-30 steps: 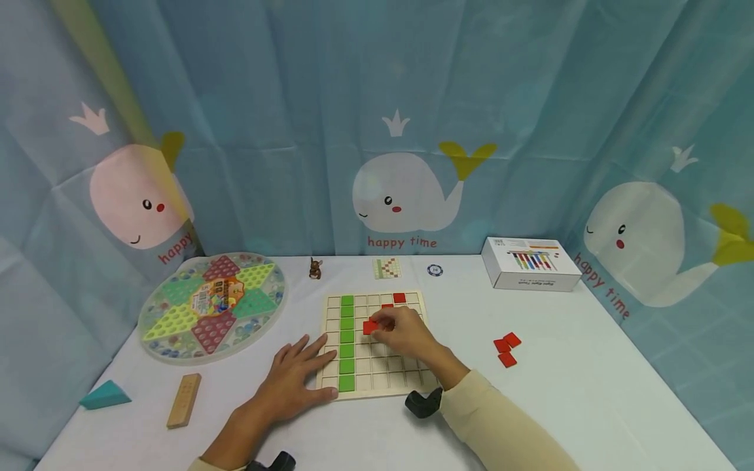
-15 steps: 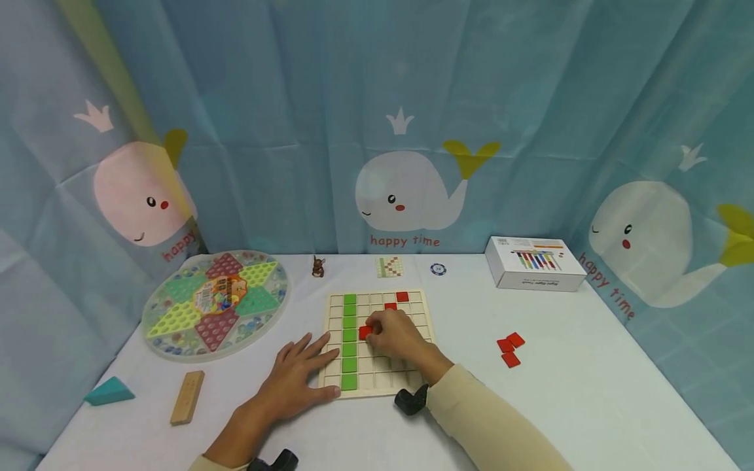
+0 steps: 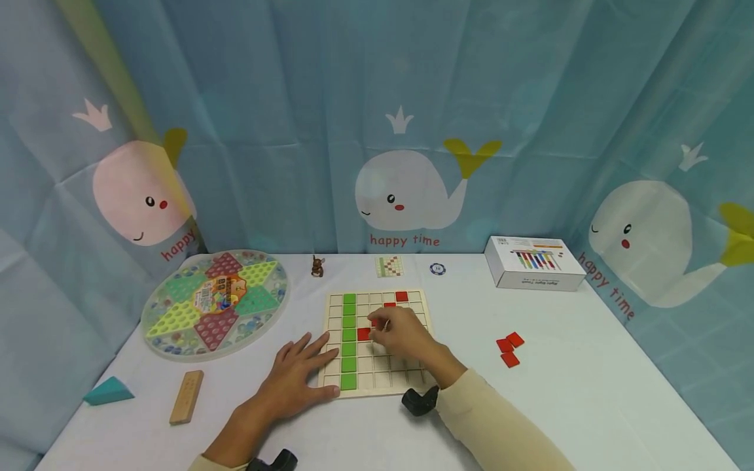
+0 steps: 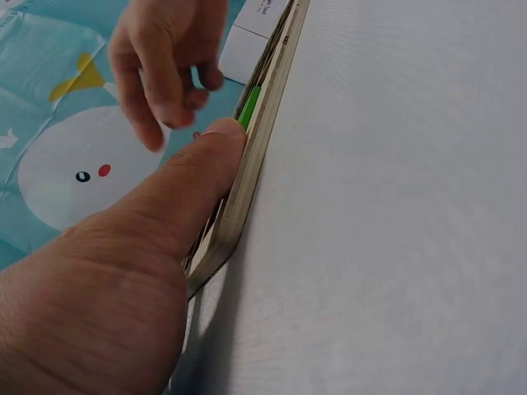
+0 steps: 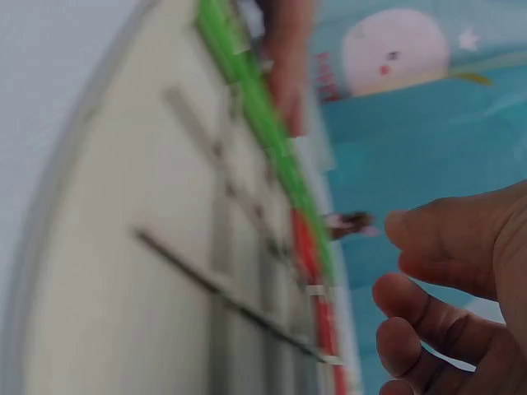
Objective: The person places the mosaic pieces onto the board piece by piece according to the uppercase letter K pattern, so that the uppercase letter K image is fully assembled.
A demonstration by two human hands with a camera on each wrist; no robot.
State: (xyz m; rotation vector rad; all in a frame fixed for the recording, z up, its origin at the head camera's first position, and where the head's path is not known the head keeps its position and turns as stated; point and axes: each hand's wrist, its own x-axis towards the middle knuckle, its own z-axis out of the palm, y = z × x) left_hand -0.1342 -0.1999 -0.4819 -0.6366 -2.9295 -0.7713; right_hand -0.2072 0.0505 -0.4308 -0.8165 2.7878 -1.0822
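Two hands work at the wooden grid board (image 3: 377, 343): left hand (image 3: 294, 383) lies flat, fingers spread, steadying its edge; right hand (image 3: 400, 333) hovers with loose fingers, empty, just right of the red tile (image 3: 363, 333). Better to press this tile flat into its cell.

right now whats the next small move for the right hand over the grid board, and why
Probably reach for the loose red tiles on the table: the right hand hovers empty above a seated red tile, while the left hand steadies the grid board.
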